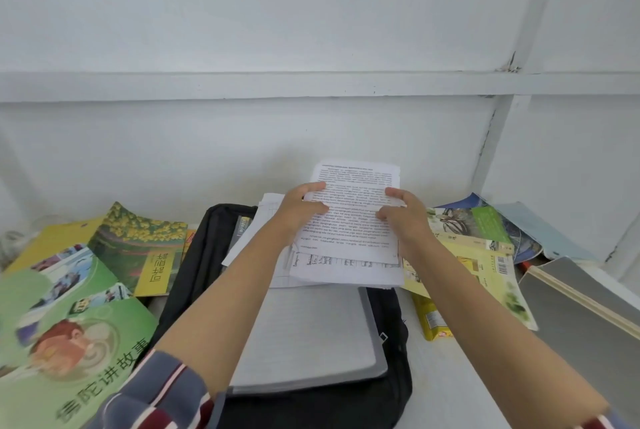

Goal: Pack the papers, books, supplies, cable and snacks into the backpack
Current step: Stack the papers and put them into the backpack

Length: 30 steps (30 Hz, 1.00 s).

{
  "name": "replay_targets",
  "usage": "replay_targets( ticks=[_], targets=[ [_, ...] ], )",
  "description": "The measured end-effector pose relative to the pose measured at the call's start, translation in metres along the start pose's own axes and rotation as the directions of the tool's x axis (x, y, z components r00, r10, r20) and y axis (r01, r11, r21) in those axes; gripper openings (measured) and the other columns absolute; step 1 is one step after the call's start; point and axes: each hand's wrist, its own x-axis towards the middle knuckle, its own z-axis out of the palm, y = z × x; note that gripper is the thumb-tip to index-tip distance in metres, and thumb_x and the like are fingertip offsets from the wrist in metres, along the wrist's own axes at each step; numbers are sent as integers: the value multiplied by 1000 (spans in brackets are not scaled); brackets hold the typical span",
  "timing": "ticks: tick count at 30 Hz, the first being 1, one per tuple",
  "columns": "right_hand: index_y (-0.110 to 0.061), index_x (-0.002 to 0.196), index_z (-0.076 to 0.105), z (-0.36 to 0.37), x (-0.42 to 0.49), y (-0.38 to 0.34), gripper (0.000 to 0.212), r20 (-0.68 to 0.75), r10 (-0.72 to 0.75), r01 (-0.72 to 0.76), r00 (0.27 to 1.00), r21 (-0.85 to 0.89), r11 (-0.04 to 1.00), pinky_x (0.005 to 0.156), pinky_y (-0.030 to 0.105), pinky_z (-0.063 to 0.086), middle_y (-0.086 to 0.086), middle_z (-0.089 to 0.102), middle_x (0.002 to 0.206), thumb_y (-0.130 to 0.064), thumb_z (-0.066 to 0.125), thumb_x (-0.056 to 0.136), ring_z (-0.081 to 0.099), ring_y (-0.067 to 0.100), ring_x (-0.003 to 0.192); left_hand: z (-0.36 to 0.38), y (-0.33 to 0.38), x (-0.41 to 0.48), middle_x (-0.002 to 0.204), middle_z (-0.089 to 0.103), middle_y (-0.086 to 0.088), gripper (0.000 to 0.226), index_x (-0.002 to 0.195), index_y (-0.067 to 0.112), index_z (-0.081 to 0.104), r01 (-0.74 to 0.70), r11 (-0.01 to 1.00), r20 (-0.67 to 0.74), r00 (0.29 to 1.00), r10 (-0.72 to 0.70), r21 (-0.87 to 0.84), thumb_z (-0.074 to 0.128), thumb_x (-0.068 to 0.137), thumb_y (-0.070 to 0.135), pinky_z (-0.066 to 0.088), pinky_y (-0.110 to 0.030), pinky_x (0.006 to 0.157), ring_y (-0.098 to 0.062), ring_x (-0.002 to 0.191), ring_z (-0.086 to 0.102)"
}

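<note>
A stack of printed white papers (353, 220) is held up above the far end of a black backpack (194, 255) lying flat on the table. My left hand (301, 210) grips the stack's left edge and my right hand (403, 217) grips its right edge. A translucent grey folder (311, 335) with a lined sheet lies on the backpack below the papers. Books lie to the left: a green one with a cartoon face (69, 342) and one with yellow flowers (145, 248). More books (478, 255) lie to the right. A yellow snack packet (431, 321) rests beside the backpack's right side.
A white wall with a ledge rises just behind the table. A grey board or notebook (581, 304) sits at the right edge. Blue-covered books (530, 231) are piled in the far right corner. Striped sleeves show at the bottom.
</note>
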Motion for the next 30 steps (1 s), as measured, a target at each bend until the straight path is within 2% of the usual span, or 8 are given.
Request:
replay_targets(
  ticks=[4, 9, 15, 18, 21, 23, 28, 30],
  targets=[
    [-14, 127, 49, 26, -2, -9, 49, 93, -93, 94, 991, -11, 995, 83, 38, 54, 11, 53, 121, 12, 52, 85, 59, 28, 103, -28, 5, -6, 134, 45, -4, 50, 126, 16, 52, -77, 997, -145, 986, 81, 31, 61, 82, -6, 43, -27, 91, -20, 118, 49],
    [-10, 130, 44, 63, 4, 18, 56, 187, -33, 48, 982, -76, 996, 90, 44, 52, 13, 51, 127, 17, 50, 81, 58, 32, 109, -63, -20, -8, 129, 48, -12, 65, 138, 12, 36, 93, 989, -182, 981, -71, 118, 65, 82, -3, 42, -30, 81, -22, 105, 52],
    [-23, 142, 33, 81, 10, 51, 61, 205, 106, 22, 973, -543, 840, 105, 43, 38, 11, 44, 135, 3, 42, 87, 40, 33, 127, -75, -55, -4, 138, 42, -14, 73, 141, 14, 32, 266, 864, -179, 962, -207, 427, 71, 78, 9, 35, -38, 106, -29, 128, 37],
    [-18, 146, 25, 83, 10, 51, 60, 245, 87, 111, 966, -691, 715, 111, 39, 27, 12, 41, 142, 0, 40, 91, 31, 32, 133, -73, -57, -3, 138, 40, -14, 68, 141, 14, 32, 274, 810, -199, 960, -197, 518, 66, 82, 15, 31, -33, 105, -30, 131, 30],
    [-19, 145, 26, 88, 12, 50, 65, 250, 54, 124, 967, -643, 756, 86, 32, 45, 8, 51, 132, 3, 46, 87, 54, 23, 104, -71, -55, 0, 135, 44, -12, 64, 137, 9, 36, 233, 791, -176, 971, -160, 565, 67, 82, 14, 38, -32, 96, -28, 124, 41],
    [-18, 144, 28, 89, 16, 50, 69, 222, 73, 64, 972, -553, 831, 74, 28, 44, 6, 53, 124, 7, 50, 84, 53, 18, 90, -69, -51, 0, 134, 45, -12, 63, 135, 6, 36, 223, 793, -161, 974, -159, 566, 67, 81, 11, 40, -30, 86, -27, 119, 45],
    [-14, 143, 29, 88, 23, 51, 75, 178, 124, -77, 976, -249, 965, 82, 30, 41, 12, 43, 139, 14, 57, 79, 46, 27, 118, -71, -47, 4, 131, 47, -12, 65, 136, 5, 36, 210, 797, -144, 977, -155, 567, 68, 79, 7, 40, -27, 80, -22, 103, 47],
    [-12, 143, 27, 90, 23, 52, 76, 177, 136, -104, 975, -182, 978, 85, 30, 39, 13, 40, 140, 16, 56, 79, 42, 28, 124, -74, -48, 6, 132, 47, -12, 68, 137, 5, 37, 211, 790, -152, 977, -150, 576, 70, 78, 9, 42, -28, 83, -24, 110, 49]
  ],
)
